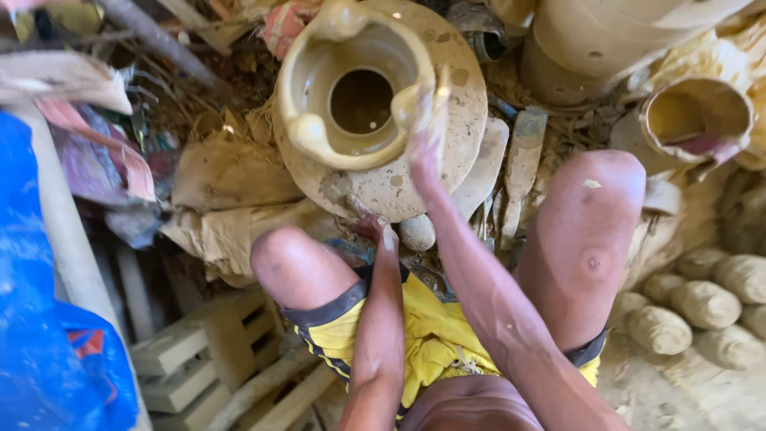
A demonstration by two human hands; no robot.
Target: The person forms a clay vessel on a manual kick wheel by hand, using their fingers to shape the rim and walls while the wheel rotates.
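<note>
Hollow wet clay pot [359, 88] on wheel disc [447, 152], right hand [427, 128] flat against its rim, left hand [369, 226] curled at disc edge, 1 slip-filled jar [696, 120] nearby.

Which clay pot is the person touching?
The wet pot on the round wheel. The right hand presses its rim. The other pot, far right, stands untouched with something pink inside.

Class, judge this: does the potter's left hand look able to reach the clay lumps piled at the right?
Probably not easily: the left hand sits low by the wheel disc, and the right forearm and right knee lie between it and the clay lumps.
</note>
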